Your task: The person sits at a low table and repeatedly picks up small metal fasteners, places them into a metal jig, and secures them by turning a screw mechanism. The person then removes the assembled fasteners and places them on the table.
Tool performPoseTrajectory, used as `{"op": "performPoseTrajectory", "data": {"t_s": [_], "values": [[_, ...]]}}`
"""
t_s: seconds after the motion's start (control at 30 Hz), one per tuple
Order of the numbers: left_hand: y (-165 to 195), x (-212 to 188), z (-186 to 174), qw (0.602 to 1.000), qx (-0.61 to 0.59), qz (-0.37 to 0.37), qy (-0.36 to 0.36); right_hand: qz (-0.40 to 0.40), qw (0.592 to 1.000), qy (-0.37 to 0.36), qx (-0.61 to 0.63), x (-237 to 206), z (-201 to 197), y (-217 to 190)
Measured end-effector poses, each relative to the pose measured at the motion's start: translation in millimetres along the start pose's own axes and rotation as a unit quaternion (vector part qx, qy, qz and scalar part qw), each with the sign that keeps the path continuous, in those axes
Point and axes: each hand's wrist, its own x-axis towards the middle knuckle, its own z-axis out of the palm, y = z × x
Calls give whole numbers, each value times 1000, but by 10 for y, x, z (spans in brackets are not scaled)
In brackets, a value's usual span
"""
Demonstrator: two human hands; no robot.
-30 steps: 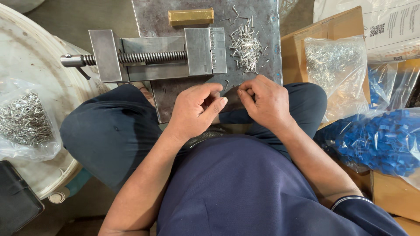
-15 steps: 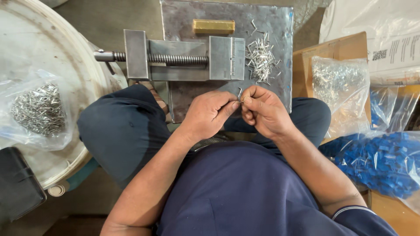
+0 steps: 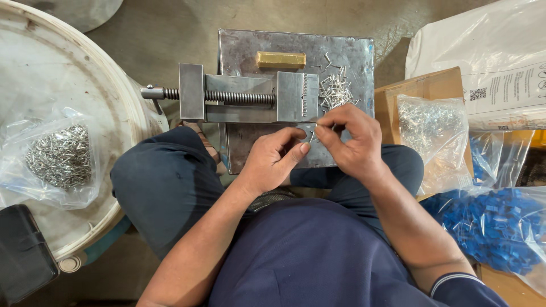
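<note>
Nearest, the left hand (image 3: 273,162) and right hand (image 3: 352,142) meet over the lap, fingertips pinched shut on a small metal pin (image 3: 311,136), a thin, short, silvery sliver, mostly hidden. Handling it well probably means a light fingertip grip, held steady and kept clear of the knuckles. At twelve o'clock from the hands sits a steel vise (image 3: 250,98) on a metal plate (image 3: 352,51); loose pins (image 3: 335,91) lie at one o'clock. A bag of pins (image 3: 60,156) rests at nine o'clock, blue plastic pieces (image 3: 495,227) at four.

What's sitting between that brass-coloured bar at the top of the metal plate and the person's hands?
In the head view, a steel vise lies across the metal plate between the brass bar and the hands, left hand and right hand, with loose pins beside it.
</note>
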Motion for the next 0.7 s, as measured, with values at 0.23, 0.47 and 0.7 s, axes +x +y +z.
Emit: {"op": "performPoseTrajectory", "data": {"t_s": [0.23, 0.47, 0.7], "values": [[46, 11, 3, 999, -2, -44, -12, -20, 999, -18, -43, 188, 2, -126], [47, 10, 14, 1000, 13, -22, -11, -27, 998, -21, -60, 195, 6, -140], [78, 4, 8, 999, 24, -20, -10, -22, 996, -33, -83, 222, 10, -199]]}}
